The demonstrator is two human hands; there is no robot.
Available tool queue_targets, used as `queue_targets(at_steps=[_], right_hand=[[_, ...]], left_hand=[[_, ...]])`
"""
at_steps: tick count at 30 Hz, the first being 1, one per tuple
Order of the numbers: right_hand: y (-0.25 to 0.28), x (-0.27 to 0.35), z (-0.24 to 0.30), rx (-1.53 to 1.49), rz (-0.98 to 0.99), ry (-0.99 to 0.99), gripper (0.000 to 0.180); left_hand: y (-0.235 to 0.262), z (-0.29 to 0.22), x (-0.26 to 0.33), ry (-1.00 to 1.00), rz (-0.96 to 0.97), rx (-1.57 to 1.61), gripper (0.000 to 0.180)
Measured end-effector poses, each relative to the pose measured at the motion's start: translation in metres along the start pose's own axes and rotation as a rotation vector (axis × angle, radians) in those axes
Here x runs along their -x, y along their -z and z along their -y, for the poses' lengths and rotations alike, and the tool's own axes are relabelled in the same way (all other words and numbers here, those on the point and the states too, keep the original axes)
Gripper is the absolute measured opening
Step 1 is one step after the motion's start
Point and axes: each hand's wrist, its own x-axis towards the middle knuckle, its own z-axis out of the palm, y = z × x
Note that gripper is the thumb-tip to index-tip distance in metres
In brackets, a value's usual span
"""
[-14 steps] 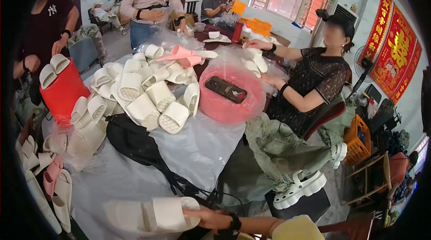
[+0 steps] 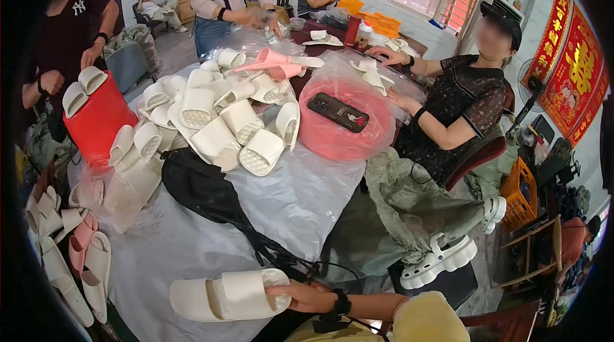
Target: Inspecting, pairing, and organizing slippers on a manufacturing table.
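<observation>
My right hand (image 2: 308,296) comes in from the lower right, a black band on its wrist. Its fingers close round one end of a white slide slipper (image 2: 246,294), held level over the near edge of the grey-white sheeting. A second slipper may be pressed against it; I cannot tell. My left hand does not show. Just beyond the held slipper lie a black bag (image 2: 197,185) and its straps. Farther off is a heap of white slide slippers (image 2: 214,140), with a pink pair (image 2: 279,63) on top.
A dark phone (image 2: 338,112) rests on a pink plastic-wrapped bundle (image 2: 345,143). Left stands a red bucket (image 2: 102,124) bearing two slippers. More slippers (image 2: 96,271) lie at the left edge. White clogs (image 2: 440,262) sit at right beside green sacking (image 2: 409,201). Several co-workers surround the table.
The slipper in my right hand has moved slightly right and is no longer blurred. My view has shifted a little, and the co-worker at right has raised their head.
</observation>
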Motion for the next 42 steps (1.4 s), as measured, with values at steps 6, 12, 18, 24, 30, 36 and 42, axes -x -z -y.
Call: queue_targets(at_steps=[6,12,18,24,30,36,42], right_hand=[[-0.002,-0.001,-0.020,-0.214,0.074,-0.174,0.040],[-0.001,0.001,-0.039,-0.190,0.111,-0.180,0.045],[-0.006,0.009,-0.021,0.011,0.094,-0.217,0.050],[-0.035,0.031,0.083,0.932,0.138,0.072,0.048],[-0.099,-0.057,0.103,1.523,0.207,0.416,0.044],[-0.106,-0.071,0.050,1.884,0.093,0.914,0.050],[-0.072,-0.031,0.008,2.091,0.063,0.624,0.084]], left_hand=[[0.021,-0.083,-0.007,0.066,0.065,1.625,0.060],[0.012,-0.124,-0.027,0.455,0.691,1.796,0.058],[0.006,-0.124,-0.039,0.517,0.731,1.821,0.056],[-0.014,-0.098,-0.038,0.572,0.719,1.797,0.054],[-0.002,-0.064,-0.056,0.563,0.642,1.881,0.052],[0.003,-0.099,-0.024,0.038,-0.079,0.897,0.061],[0.001,-0.107,-0.019,-0.029,0.008,0.818,0.069]])
